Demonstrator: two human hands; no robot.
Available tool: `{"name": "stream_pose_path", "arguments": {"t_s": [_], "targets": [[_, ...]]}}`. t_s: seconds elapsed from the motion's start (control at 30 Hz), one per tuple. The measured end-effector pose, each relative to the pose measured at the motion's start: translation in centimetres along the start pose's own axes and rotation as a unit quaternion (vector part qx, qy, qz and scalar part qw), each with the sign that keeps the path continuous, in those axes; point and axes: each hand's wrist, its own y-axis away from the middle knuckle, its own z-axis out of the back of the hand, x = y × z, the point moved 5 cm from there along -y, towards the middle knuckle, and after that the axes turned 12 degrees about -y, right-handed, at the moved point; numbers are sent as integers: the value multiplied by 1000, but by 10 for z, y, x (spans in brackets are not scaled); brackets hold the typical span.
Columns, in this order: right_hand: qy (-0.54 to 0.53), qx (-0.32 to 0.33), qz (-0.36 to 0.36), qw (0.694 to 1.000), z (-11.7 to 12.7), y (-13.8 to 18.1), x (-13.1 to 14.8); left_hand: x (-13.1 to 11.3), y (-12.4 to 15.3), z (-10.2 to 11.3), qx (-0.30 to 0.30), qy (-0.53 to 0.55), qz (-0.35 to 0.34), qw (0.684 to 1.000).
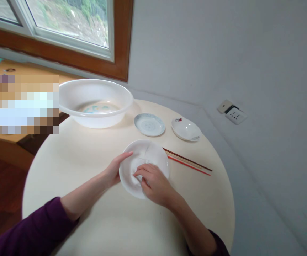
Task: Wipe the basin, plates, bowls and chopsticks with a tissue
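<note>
My left hand point(115, 169) grips a white plate point(160, 156) by its left rim, thumb over the edge and the other fingers out of sight beneath. The plate is held tilted toward me above the table, with thin dark lines on its inner face. Bent fingers of my right hand point(153, 179) press a wad of white tissue point(135, 177) against the middle of the plate. Most of the tissue is hidden by these fingers, and its white blends with the plate, so its exact shape is unclear.
Behind the plate on the round cream table point(94, 213) are a large translucent white basin point(100, 121), a pale blue-patterned plate point(149, 124) and a shallow white dish point(185, 129) with a red motif. Several chopsticks point(189, 160) lie at right. A wooden desk point(36, 69) adjoins at left; walls stand behind and right.
</note>
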Motion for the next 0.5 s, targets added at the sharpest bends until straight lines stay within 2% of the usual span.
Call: {"name": "stream_pose_path", "arguments": {"t_s": [0.23,0.5], "targets": [[10,33,8,999,-2,2,6,0,-1,2,-19,-7,-1,1000],[110,61,-7,992,-8,2,4,3,-3,5,-1,-8,10,1000]]}}
